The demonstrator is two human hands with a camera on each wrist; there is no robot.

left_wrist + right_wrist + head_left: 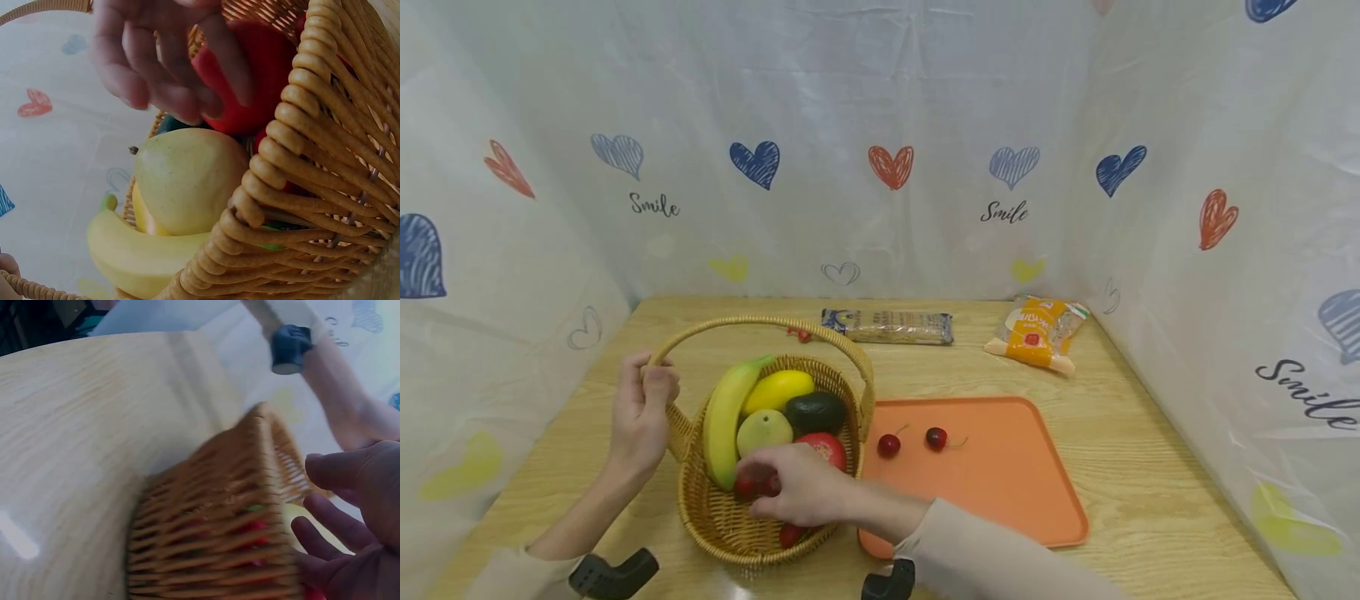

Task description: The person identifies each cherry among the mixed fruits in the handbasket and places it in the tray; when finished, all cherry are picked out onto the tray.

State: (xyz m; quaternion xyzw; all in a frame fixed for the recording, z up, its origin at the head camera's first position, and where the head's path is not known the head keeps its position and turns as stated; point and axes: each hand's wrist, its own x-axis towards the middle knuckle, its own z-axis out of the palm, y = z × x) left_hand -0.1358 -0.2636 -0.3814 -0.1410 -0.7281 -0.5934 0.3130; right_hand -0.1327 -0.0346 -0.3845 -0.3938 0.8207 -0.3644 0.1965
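My left hand (642,417) grips the left side of the arched handle (760,320) of a wicker basket (688,508). Over the basket's front half is my right hand (812,487), its fingers bent loosely and spread from the thumb, with nothing between them in the right wrist view. Small red fruits (747,488) lie just beyond its fingertips in the head view. Inside the basket are a banana (722,425), a yellow fruit (778,390), a dark green avocado (818,412), a round pale green fruit (187,178) and a larger red fruit (265,81), partly hidden by the right hand.
An orange tray (992,500) lies right of the basket, bearing two stemmed cherries (889,445). At the back of the wooden table stand a long clear packet (898,327) and an orange-labelled bag (1036,333). A small red item (803,336) shows behind the basket. Printed curtains surround the table.
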